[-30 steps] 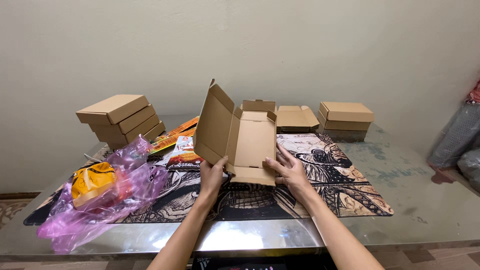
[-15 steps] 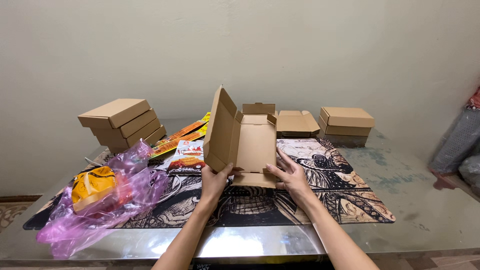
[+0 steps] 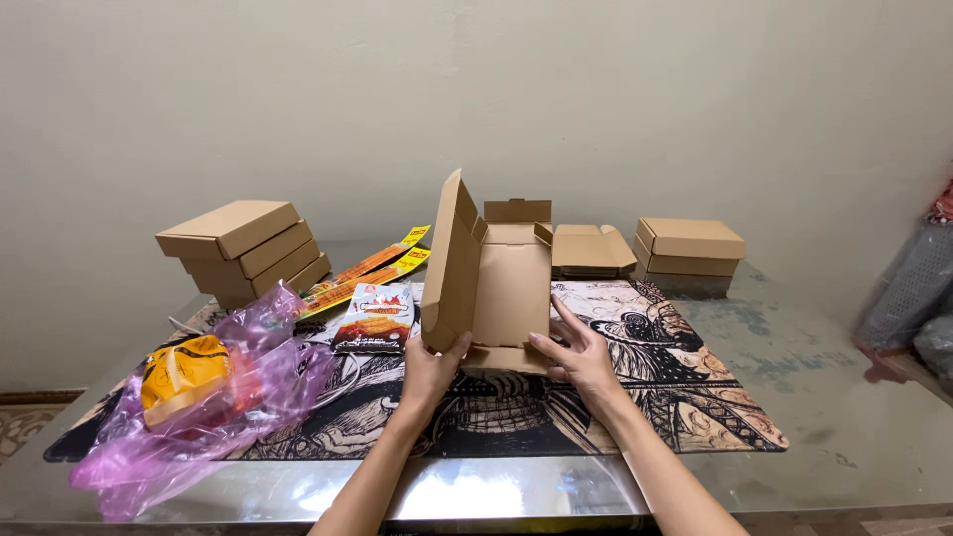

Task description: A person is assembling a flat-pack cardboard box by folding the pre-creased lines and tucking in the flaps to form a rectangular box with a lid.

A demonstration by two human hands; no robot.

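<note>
On the printed mat in the middle of the table, we're working a flat-pack cardboard box that's sitting open with nothing inside it as far as we can see. Its left side panel is standing upright, and the little tabbed flap at the far end is sticking up too. Our left hand is pinching the near bottom corner of that tall panel, thumb wrapped onto it, while our right hand is lying open with fingers spread, pressing on the near right edge of the box floor. Plain brown cardboard all over, clean creases, no print showing. Off to the left, a pink plastic bag is slumping with a yellow pack inside it, and a small snack packet is lying just beside the box. Behind that, a stack of closed boxes is leaning a bit, and some long yellow-orange wrappers are lying near it. Further back on the right we're seeing another half-folded box and a second closed stack. Right of the mat, the glass tabletop is offering open room up to its edge.
</note>
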